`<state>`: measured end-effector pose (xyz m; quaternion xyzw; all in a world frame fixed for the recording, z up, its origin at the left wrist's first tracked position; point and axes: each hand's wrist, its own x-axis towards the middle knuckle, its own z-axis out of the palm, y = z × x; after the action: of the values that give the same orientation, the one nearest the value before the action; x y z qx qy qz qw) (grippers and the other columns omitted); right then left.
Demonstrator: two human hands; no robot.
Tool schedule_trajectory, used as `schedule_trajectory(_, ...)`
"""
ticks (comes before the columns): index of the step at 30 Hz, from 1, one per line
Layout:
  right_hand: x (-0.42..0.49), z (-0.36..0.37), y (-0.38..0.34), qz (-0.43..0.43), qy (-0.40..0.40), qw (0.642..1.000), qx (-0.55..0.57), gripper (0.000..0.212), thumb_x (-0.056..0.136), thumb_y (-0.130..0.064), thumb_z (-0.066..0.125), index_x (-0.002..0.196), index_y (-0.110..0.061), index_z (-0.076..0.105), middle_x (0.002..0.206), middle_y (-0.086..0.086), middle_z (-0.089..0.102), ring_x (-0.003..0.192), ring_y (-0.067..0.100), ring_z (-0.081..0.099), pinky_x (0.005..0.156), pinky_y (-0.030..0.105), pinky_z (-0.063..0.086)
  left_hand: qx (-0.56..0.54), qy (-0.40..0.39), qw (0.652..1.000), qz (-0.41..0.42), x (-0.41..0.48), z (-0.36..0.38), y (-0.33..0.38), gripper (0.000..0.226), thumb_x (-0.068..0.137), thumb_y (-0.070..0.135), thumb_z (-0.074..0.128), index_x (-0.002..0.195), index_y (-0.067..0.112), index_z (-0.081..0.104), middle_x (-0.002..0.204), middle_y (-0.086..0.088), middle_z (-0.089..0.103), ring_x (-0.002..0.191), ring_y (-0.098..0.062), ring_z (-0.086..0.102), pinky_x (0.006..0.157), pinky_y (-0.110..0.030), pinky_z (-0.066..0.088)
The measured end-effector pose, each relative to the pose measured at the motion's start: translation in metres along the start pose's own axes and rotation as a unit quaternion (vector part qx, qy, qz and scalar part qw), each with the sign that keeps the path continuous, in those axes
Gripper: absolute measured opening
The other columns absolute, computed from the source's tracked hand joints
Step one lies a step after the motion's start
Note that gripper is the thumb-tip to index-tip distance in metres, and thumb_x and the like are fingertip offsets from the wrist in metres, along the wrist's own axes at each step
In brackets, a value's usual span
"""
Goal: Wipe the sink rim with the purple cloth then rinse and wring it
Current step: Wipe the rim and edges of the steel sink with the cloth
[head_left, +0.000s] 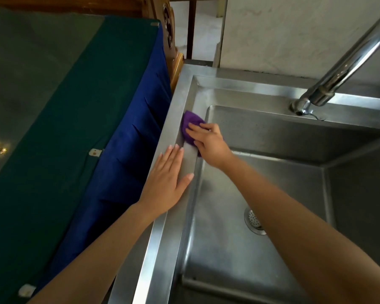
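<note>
A steel sink fills the right side, its left rim (162, 238) running from the near edge up to the far corner. My right hand (208, 143) presses a bunched purple cloth (190, 123) against the inner step of that left rim, about halfway along. Part of the cloth is hidden under my fingers. My left hand (167, 181) lies flat on the rim just nearer to me, palm down, fingers together, holding nothing.
A chrome faucet (342, 69) arches over the far right of the basin. A round strainer drain (255, 220) sits in the basin floor. A table under green and blue cloth (75, 128) butts against the sink's left side. A white wall stands behind.
</note>
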<state>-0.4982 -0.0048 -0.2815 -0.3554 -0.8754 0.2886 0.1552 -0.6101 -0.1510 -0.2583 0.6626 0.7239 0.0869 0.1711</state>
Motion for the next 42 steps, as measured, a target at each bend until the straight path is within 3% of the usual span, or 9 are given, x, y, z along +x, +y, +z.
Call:
schedule_trajectory(6,-0.060,-0.009,-0.041,0.092,-0.032,0.973,0.209,0.040,0.081,0.010,0.051,0.114,-0.007,0.065,0.117,0.006,0.066,0.104,0.012,0.053,0.103,0.022,0.035,-0.216,0.130,0.958,-0.135,-0.009,-0.025,0.028,0.037,0.096,0.019,0.039,0.131,0.009,0.047,0.124,-0.012,0.060,0.115,-0.023,0.054,0.100,-0.031,0.041)
schedule_trajectory(12,-0.099,-0.014,-0.061,0.222,-0.027,0.863,0.453,0.041,0.076,0.026,0.047,0.114,0.013,0.052,0.083,0.007,0.060,0.074,0.011,0.060,0.070,0.012,0.054,-0.462,0.047,0.814,-0.349,-0.008,-0.021,0.049,0.032,0.084,0.010,0.057,0.115,0.005,0.054,0.093,-0.011,0.061,0.073,-0.027,0.065,0.073,-0.044,0.058)
schedule_trajectory(15,-0.104,-0.004,-0.069,0.283,-0.028,0.829,0.482,0.042,0.078,0.021,0.054,0.118,0.012,0.048,0.086,0.012,0.059,0.073,0.013,0.058,0.064,0.009,0.053,-0.380,0.064,0.863,-0.326,-0.008,0.001,0.046,0.006,0.069,0.017,0.061,0.073,0.013,0.059,0.080,-0.018,0.067,0.078,-0.037,0.068,0.073,-0.049,0.057)
schedule_trajectory(20,-0.093,-0.001,-0.068,0.357,0.004,0.769,0.531,0.046,0.086,0.009,0.049,0.129,-0.006,0.039,0.075,0.011,0.059,0.053,0.011,0.063,0.062,0.021,0.057,-0.333,0.048,0.887,-0.316,-0.005,0.002,0.049,0.011,0.076,0.011,0.063,0.077,0.001,0.068,0.081,-0.022,0.070,0.082,-0.037,0.068,0.076,-0.049,0.056)
schedule_trajectory(23,-0.079,-0.002,-0.063,0.361,-0.036,0.805,0.470,0.039,0.090,0.006,0.043,0.128,-0.003,0.044,0.073,0.012,0.060,0.056,0.017,0.063,0.071,0.035,0.060,-0.346,0.042,0.883,-0.313,-0.005,-0.008,0.054,0.025,0.080,0.006,0.064,0.059,0.018,0.058,0.065,-0.007,0.060,0.085,-0.036,0.068,0.080,-0.048,0.056)
schedule_trajectory(27,-0.075,-0.006,-0.059,0.331,-0.057,0.895,0.293,0.012,0.088,-0.004,0.055,0.077,-0.005,0.059,0.069,0.012,0.060,0.055,0.019,0.058,0.053,0.027,0.057,-0.363,0.048,0.870,-0.329,-0.007,-0.009,0.059,0.023,0.081,-0.002,0.059,0.063,0.012,0.057,0.070,-0.009,0.060,0.076,-0.030,0.063,0.080,-0.047,0.057)
schedule_trajectory(30,-0.079,-0.012,-0.050,0.251,-0.046,0.960,0.111,0.014,0.084,-0.021,0.062,0.084,-0.008,0.066,0.084,0.008,0.057,0.074,0.019,0.053,0.065,0.029,0.042,-0.338,0.046,0.888,-0.309,-0.008,-0.007,0.055,0.027,0.077,-0.001,0.057,0.061,0.019,0.053,0.073,-0.008,0.062,0.085,-0.031,0.066,0.081,-0.045,0.056)
schedule_trajectory(36,-0.105,-0.035,-0.045,0.175,-0.045,0.975,0.131,0.026,0.084,-0.023,0.063,0.093,0.001,0.064,0.082,0.008,0.055,0.079,0.019,0.049,0.067,0.028,0.037,-0.312,0.007,0.930,-0.195,-0.022,-0.009,0.064,0.028,0.077,0.011,0.066,0.102,0.013,0.055,0.076,0.005,0.059,0.077,-0.012,0.057,0.068,-0.021,0.044)
schedule_trajectory(42,-0.141,-0.079,-0.049,0.152,-0.064,0.975,0.147,0.031,0.082,-0.021,0.067,0.110,-0.010,0.060,0.090,0.005,0.058,0.085,0.017,0.053,0.080,0.026,0.043,-0.335,-0.011,0.935,-0.111,-0.032,-0.026,0.092,0.016,0.078,0.009,0.063,0.090,0.017,0.059,0.086,-0.004,0.064,0.082,-0.017,0.059,0.080,-0.028,0.048)
